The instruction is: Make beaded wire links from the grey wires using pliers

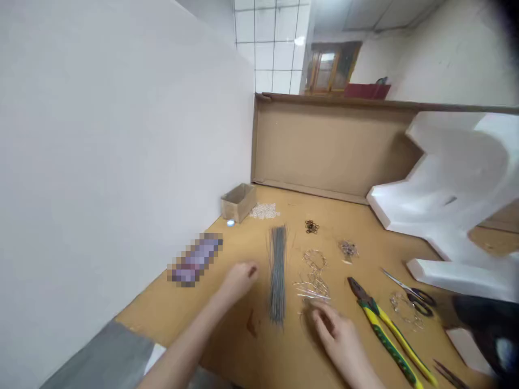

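Observation:
My left hand (240,280) is curled closed just left of a long bundle of thin grey wires (278,275). Whether anything is between its fingers is hidden. On the other side of the bundle, my right hand (338,335) bends its fingers together at the near edge of a loose pile of short shiny wire pieces (314,289). Its fingertips are blurred, and what they pinch, if anything, is too small to make out. Behind the pile lies a ring-shaped cluster of wire pieces (315,260).
Pliers with yellow-green handles (379,321), scissors (411,292) and tweezers (449,373) lie right. Farther back are black rings (311,227), a small metallic heap (348,248), clear beads (265,210) and an open box (238,202). White foam (446,178) and a cardboard wall (324,148) border the table.

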`<move>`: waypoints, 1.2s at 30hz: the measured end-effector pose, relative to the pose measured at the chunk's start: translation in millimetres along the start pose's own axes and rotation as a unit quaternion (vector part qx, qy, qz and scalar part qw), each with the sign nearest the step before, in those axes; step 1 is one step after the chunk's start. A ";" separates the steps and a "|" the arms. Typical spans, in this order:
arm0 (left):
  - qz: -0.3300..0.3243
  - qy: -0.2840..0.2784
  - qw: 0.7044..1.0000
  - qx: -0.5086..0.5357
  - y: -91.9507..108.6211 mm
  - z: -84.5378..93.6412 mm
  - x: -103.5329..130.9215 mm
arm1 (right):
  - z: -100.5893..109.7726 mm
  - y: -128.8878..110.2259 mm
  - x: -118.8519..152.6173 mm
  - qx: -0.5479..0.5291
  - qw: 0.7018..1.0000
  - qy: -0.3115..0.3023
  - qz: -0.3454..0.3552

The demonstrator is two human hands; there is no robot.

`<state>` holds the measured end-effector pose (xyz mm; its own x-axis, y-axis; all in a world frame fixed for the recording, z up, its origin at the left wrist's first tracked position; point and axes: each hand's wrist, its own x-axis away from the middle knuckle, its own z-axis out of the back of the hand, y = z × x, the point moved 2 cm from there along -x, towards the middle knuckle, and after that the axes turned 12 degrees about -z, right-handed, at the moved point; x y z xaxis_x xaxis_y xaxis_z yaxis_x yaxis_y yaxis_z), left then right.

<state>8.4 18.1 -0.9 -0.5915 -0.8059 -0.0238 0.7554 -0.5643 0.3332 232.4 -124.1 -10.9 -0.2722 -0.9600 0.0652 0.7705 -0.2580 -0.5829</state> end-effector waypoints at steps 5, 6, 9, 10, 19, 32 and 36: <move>0.004 -0.005 1.000 -0.014 32.9 -23.6 -25.5 | 1.8 -16.2 4.1 0.042 0.998 -0.009 0.036; 0.011 -0.006 1.000 -0.020 33.7 -24.2 -27.9 | 5.2 -12.6 3.4 0.061 0.998 -0.004 0.033; 0.024 -0.007 0.999 -0.030 27.4 -19.3 -29.7 | 24.2 12.2 -1.6 0.124 0.992 0.031 -0.010; 0.030 -0.004 0.999 -0.032 24.6 -16.7 -29.1 | 32.4 22.4 -3.6 0.143 0.988 0.052 -0.034; -0.176 -0.083 0.980 0.042 93.5 -36.3 -18.6 | 32.9 24.0 -6.6 0.170 0.984 -0.041 -0.017; -0.234 -0.164 0.953 -0.099 129.6 -43.9 -26.2 | 27.7 5.3 -13.2 0.349 0.929 -0.068 0.105; -0.248 -0.170 0.947 -0.113 129.9 -45.2 -26.9 | 25.2 -0.2 -11.6 0.363 0.919 -0.084 0.132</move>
<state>135.2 -41.6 0.4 -0.9171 -0.3489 0.1925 0.3789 -0.9132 0.1499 250.0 -115.7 8.8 0.0259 -0.9870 0.1586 0.9949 0.0410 0.0925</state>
